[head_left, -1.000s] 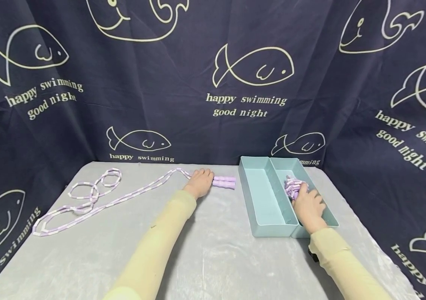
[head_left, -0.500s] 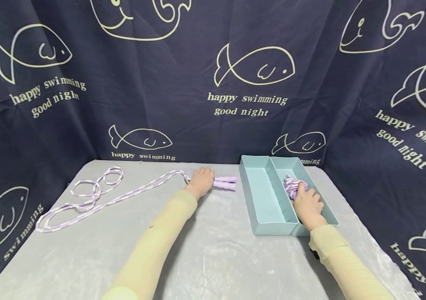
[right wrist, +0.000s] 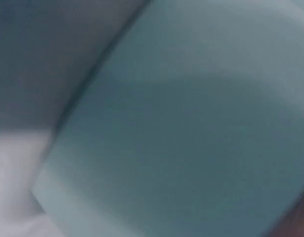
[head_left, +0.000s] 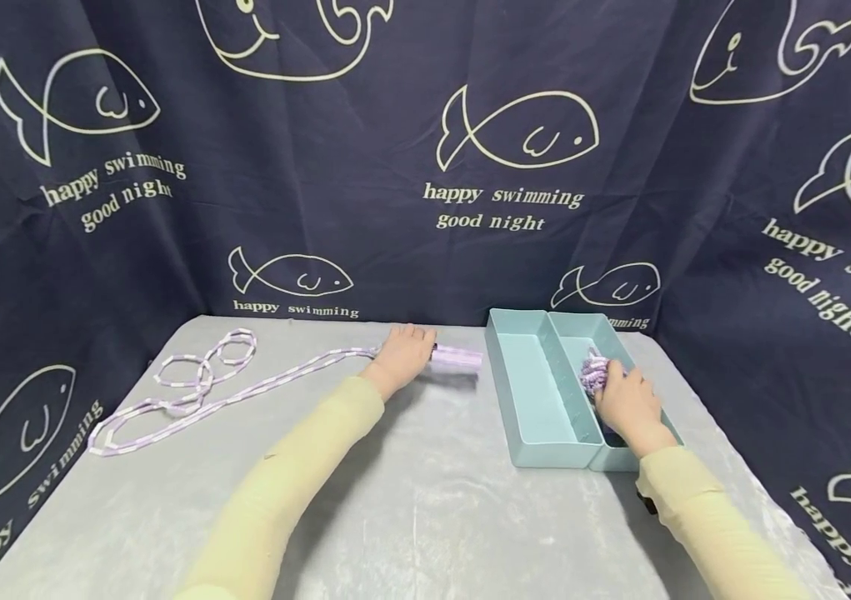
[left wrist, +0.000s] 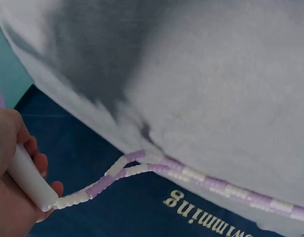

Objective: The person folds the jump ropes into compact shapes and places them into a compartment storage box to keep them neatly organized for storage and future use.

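Note:
My left hand (head_left: pixel 401 358) grips the handles (head_left: pixel 458 360) of a purple-and-white beaded jump rope (head_left: pixel 260 388), near the table's back edge. Its beaded cord runs left and lies in loose loops. In the left wrist view, my fingers wrap a white handle part (left wrist: pixel 32 185), with the beaded cord leaving its end. My right hand (head_left: pixel 631 407) is down in the right compartment of the light blue box (head_left: pixel 554 457), holding a bundled purple-and-white beaded rope (head_left: pixel 593 372). My fingertips there are hidden. Mostly blurred box wall (right wrist: pixel 191 148) fills the right wrist view.
The box's left compartment (head_left: pixel 533 392) stands beside the one my right hand is in. A grey cloth (head_left: pixel 425 500) covers the table. Dark blue fish-print curtains (head_left: pixel 395 275) hang close behind and at both sides.
My left hand has shifted slightly with the handles, which now look blurred and a little raised. My right hand has moved slightly right inside the box. The whole head view has shifted a little.

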Tool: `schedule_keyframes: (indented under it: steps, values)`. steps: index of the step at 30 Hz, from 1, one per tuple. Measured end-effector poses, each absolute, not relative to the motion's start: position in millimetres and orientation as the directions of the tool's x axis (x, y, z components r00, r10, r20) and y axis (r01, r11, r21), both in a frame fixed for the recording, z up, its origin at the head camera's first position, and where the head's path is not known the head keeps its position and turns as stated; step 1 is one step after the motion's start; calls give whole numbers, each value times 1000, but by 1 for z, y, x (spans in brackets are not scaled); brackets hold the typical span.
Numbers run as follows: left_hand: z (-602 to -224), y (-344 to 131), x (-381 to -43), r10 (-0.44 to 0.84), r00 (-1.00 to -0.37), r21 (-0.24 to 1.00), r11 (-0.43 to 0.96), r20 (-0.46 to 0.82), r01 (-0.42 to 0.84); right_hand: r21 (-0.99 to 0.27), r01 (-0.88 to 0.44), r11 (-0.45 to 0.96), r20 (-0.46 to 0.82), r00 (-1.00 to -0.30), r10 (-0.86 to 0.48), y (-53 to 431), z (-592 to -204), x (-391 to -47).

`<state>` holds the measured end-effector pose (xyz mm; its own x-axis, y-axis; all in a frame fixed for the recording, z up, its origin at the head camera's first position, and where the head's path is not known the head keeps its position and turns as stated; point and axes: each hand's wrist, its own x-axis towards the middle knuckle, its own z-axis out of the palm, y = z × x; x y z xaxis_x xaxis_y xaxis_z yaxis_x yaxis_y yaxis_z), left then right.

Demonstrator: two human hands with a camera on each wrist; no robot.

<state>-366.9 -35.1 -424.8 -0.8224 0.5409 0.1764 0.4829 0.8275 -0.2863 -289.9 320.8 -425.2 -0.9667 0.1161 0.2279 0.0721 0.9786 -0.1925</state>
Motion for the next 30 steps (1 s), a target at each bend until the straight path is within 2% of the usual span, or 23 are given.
schedule_keyframes:
  steps: [6, 11, 20, 30]
  values:
    - [-407, -38, -355, 554, -781, -267, 829, 286, 491, -117, -64, 991, 418, -909, -9, 307, -397, -284]
    - [-394, -37, -346, 519, -773, -274, 853, 366, 443, -60, -147, 987, 517, -851, -95, 271, -363, -273]
    - [-367, -36, -323, 458, -737, -237, 889, 497, 393, 33, -326, 945, 562, -776, -287, 209, -312, -251]
    - [-350, -25, -287, 404, -600, -268, 913, 691, 306, 212, -479, 852, 655, -578, -487, 168, -309, -242]
